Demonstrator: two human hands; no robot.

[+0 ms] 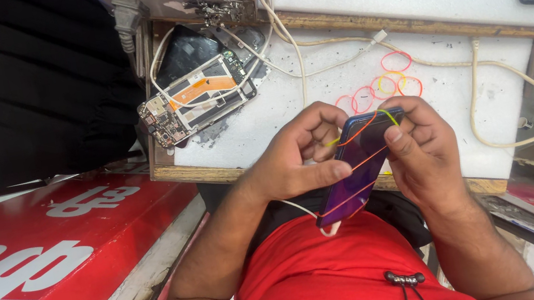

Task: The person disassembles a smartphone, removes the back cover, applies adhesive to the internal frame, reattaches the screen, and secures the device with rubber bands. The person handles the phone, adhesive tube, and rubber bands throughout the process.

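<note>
My left hand [291,160] and right hand [421,152] grip a phone [362,170] above my lap, long axis running from lower left to upper right. Its glossy purple face is crossed by orange and yellow bands [359,132]. A red sign [45,262] with white lettering lies left.

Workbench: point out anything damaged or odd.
An opened phone lies on the white bench, back off, circuit board bare. The phone held by the left hand and right hand is strapped with rubber bands. Loose bands and grit scatter the bench.
</note>
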